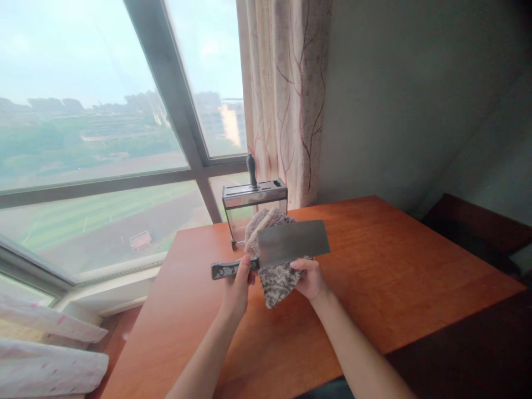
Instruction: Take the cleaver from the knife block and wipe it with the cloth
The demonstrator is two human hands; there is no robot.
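A cleaver (293, 244) with a broad grey blade and a dark patterned handle lies level across my view above the table. My left hand (241, 280) grips the handle close to the blade, thumb on top. Behind the blade hangs a fluffy grey-and-white cloth (280, 285), showing above and below the steel. My right hand (310, 277) pinches the cloth against the blade's lower edge, with the thumb in front; its other fingers are mostly hidden. A knife block (255, 195) with clear sides stands just beyond, one dark-handled knife (251, 170) upright in it.
The brown wooden table (366, 266) spreads under my hands, its far edge near the window (103, 166). A patterned curtain (286, 100) hangs behind the knife block. Pale fabric (50, 354) bulges at the lower left, and a dark wooden seat (477, 227) stands at the right.
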